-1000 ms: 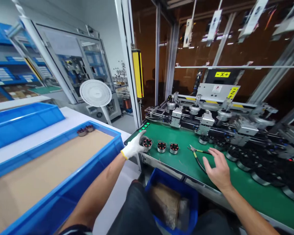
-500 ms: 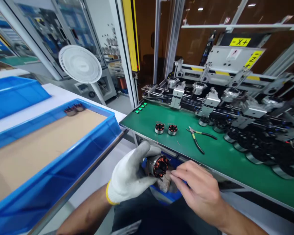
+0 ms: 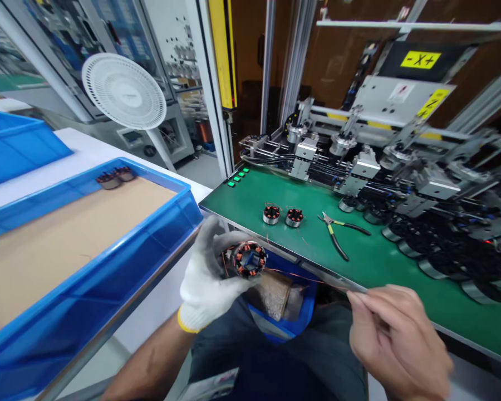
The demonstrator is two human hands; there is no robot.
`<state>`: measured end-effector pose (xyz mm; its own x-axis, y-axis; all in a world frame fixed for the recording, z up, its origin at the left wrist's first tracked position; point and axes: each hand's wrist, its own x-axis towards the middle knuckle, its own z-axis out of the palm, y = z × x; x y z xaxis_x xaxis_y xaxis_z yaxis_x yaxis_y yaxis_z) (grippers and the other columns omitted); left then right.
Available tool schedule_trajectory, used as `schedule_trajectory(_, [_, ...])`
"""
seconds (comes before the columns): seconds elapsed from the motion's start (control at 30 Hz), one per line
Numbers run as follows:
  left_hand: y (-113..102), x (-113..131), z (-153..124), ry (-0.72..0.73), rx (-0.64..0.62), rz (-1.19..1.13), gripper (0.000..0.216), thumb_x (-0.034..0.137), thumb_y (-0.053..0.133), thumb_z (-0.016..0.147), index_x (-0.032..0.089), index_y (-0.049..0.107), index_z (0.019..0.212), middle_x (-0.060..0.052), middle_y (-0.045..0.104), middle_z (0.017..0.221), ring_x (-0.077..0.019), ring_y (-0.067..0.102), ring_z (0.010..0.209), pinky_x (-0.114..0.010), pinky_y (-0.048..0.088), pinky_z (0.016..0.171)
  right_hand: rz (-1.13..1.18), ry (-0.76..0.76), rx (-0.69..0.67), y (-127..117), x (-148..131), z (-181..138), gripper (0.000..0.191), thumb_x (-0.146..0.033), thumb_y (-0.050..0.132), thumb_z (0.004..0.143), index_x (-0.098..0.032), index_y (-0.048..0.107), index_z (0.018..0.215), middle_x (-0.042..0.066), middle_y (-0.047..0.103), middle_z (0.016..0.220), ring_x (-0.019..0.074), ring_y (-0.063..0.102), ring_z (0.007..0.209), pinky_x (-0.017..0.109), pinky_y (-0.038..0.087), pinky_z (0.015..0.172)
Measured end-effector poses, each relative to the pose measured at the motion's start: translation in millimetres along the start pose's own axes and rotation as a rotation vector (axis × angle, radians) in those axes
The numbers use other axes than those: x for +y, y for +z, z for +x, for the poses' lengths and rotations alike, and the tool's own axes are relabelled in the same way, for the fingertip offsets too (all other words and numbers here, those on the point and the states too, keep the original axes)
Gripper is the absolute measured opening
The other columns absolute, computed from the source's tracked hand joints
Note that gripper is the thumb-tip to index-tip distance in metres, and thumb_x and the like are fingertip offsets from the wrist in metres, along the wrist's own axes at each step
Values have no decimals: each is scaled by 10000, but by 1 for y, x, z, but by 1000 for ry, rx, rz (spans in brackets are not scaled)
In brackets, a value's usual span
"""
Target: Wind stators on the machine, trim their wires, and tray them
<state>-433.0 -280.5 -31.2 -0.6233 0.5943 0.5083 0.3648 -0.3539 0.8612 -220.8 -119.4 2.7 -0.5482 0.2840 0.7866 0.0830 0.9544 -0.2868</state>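
Observation:
My left hand (image 3: 206, 278), in a white knit glove with a yellow cuff, is closed round a motor stator (image 3: 249, 260). The stator's ring of copper windings and its open centre face me. From it a thin copper wire (image 3: 294, 273) runs out to the right. Its far end is pinched between thumb and fingers of my bare right hand (image 3: 401, 328), which is well apart from the stator. Two more stators stand on the green bench, one on the left (image 3: 271, 214) and one on the right (image 3: 294, 218). Beside them lie cutting pliers (image 3: 337, 234) with black and yellow handles, jaws apart.
Below my hands is a blue bin (image 3: 307, 312) holding a cardboard piece and clear plastic. A blue tray (image 3: 183, 203) at left has stators in its far corner. Several dark stators (image 3: 434, 250) crowd the green bench (image 3: 384, 267) at right, before a machine's metal clamps (image 3: 361, 170).
My right hand has moved away to the right, drawing the copper wire out long. My left hand has shifted left and turned the stator so its open face shows.

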Motion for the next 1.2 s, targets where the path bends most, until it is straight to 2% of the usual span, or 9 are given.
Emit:
schedule_trajectory(0.17, [0, 1, 7, -7, 156, 0, 1087, 119, 927, 634, 426, 396, 1531, 0, 757, 1147, -184, 739, 1031, -312, 628, 932, 177, 148, -185, 37, 65, -6, 86, -262, 667, 961, -218, 617, 1017, 76, 728, 980, 230, 716, 899, 368, 589, 800])
schedule_trajectory(0.27, [0, 0, 7, 5, 184, -10, 1082, 117, 927, 629, 418, 407, 1529, 0, 753, 1147, -174, 729, 1049, -290, 621, 935, -74, 295, -369, 65, 119, -8, 660, -608, 666, 901, -125, 546, 1334, 271, 504, 1495, 431, 501, 1384, 608, 472, 1080])
schedule_trajectory(0.33, [-1, 1, 6, 13, 195, -21, 1078, 117, 928, 630, 430, 414, 1524, 8, 750, 1143, -164, 727, 1043, -271, 621, 918, -269, 409, -582, 77, 148, -14, 915, -697, 651, 856, -69, 435, 1485, 312, 308, 1618, 518, 300, 1491, 734, 351, 1119])
schedule_trajectory(0.43, [-4, 2, 5, 27, 209, -1, 1068, 127, 934, 631, 440, 428, 1517, 13, 745, 1123, -163, 730, 1012, -277, 627, 896, -426, 461, -796, 83, 170, -28, 818, -644, 517, 950, -78, 407, 1530, 298, 336, 1609, 530, 306, 1477, 788, 319, 1088])
schedule_trajectory(0.6, [-11, 4, 5, 49, 222, 24, 1059, 114, 927, 638, 433, 433, 1519, 12, 736, 1082, -160, 732, 971, -295, 620, 907, -430, 310, -728, 73, 180, -36, 616, -497, 394, 1020, -55, 515, 1431, 297, 565, 1366, 433, 555, 1232, 632, 494, 982])
schedule_trajectory(0.77, [-13, 5, 8, 85, 204, 13, 1045, 101, 924, 638, 426, 449, 1510, 4, 748, 1070, -171, 743, 974, -289, 630, 871, -156, 506, -676, 61, 187, -19, 636, -550, 463, 943, -20, 647, 1242, 292, 648, 1112, 435, 611, 1083, 638, 483, 989])
schedule_trajectory(0.9, [-15, 4, 6, 95, 227, 31, 1056, 103, 927, 632, 398, 441, 1522, 1, 746, 1049, -166, 743, 929, -276, 637, 824, 332, 851, -551, 39, 150, -19, 633, -659, 411, 963, -147, 629, 1264, 174, 695, 1036, 298, 682, 878, 439, 601, 775])
schedule_trajectory(1.0, [-17, 3, 4, 99, 243, 21, 1052, 75, 923, 623, 383, 459, 1516, 1, 731, 1069, -158, 727, 962, -282, 631, 868, 1024, 1152, -389, 19, 81, -42, 624, -642, 676, 859, -236, 609, 1328, 138, 661, 1175, 263, 671, 921, 364, 588, 748])
schedule_trajectory(1.2, [-12, 5, 0, 19, 224, 10, 1028, 68, 899, 653, 432, 456, 1507, 11, 713, 1109, -172, 705, 1040, -317, 625, 922, 1605, 1081, -650, 9, -39, -90, 616, -471, 760, 896, -369, 537, 1461, 91, 630, 1211, 215, 642, 1031, 338, 517, 914])
